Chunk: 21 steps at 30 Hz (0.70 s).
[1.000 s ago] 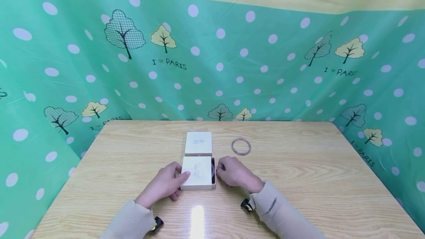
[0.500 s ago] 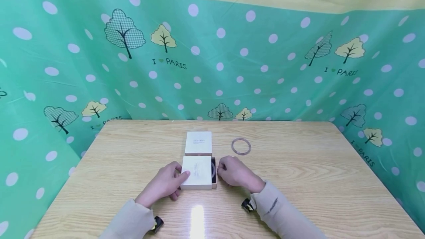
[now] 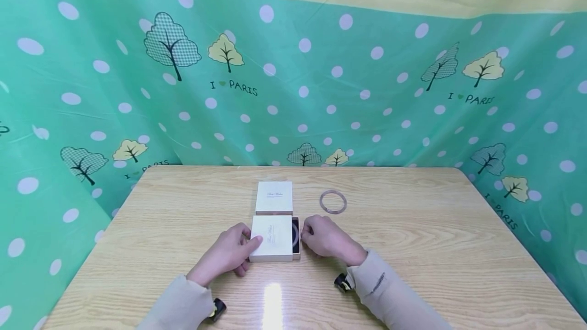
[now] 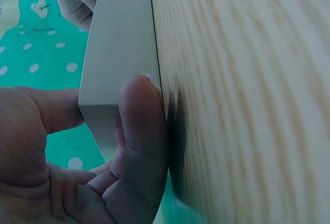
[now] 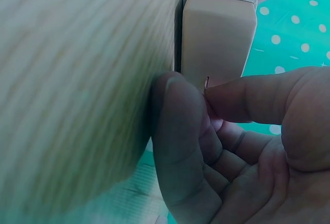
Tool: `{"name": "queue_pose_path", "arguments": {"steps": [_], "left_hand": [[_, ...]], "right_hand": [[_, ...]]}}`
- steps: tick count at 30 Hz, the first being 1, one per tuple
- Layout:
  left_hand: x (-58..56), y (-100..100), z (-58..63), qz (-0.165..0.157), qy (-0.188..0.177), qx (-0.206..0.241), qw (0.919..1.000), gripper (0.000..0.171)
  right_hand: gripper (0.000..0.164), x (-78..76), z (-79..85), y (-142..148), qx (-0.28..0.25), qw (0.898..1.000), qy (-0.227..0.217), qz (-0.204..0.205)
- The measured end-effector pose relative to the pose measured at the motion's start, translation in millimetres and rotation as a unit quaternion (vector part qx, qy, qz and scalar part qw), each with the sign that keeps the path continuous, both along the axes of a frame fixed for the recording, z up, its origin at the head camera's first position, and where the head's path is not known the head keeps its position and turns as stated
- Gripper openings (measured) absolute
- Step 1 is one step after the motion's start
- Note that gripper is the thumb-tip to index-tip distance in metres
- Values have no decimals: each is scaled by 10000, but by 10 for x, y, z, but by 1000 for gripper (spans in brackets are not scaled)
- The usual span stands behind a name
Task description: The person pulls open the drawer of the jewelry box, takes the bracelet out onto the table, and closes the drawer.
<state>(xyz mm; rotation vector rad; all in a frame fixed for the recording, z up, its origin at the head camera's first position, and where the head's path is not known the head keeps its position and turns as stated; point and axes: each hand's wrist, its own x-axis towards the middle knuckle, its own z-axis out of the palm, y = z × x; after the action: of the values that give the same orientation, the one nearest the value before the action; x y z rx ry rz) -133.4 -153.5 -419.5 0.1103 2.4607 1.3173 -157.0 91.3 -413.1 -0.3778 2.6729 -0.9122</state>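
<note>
A white drawer box (image 3: 271,238) with fine lettering lies in front of me. My left hand (image 3: 228,251) holds its left end, thumb on top and fingers at the side and beneath. From the right end sticks a short stretch of the drawer (image 5: 219,33), dark inside, with part of a pale bangle (image 3: 295,236) showing. My right hand (image 3: 326,237) pinches a small pull tab (image 5: 207,83) on the drawer's end face; the fingertips mostly hide that tab. The rest of the bangle is under the sleeve.
Right behind the held box lies a second white box (image 3: 274,197), its lid on. A pale purple bangle (image 3: 333,212) rests on the wooden table (image 3: 422,248), to the right of that box. A green dotted curtain (image 3: 380,101) hangs behind and beside the table.
The drawer has slid a little further right out of its sleeve, so more of the bangle shows. My right hand moved slightly right with it; the left hand stayed put.
</note>
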Motion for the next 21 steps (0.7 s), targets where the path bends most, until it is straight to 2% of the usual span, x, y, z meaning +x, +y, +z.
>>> {"name": "queue_pose_path", "arguments": {"steps": [21], "left_hand": [[-14,1,-4,53,-161,46,9998,42]], "right_hand": [[21,9,3,48,-59,9999,127,84]]}}
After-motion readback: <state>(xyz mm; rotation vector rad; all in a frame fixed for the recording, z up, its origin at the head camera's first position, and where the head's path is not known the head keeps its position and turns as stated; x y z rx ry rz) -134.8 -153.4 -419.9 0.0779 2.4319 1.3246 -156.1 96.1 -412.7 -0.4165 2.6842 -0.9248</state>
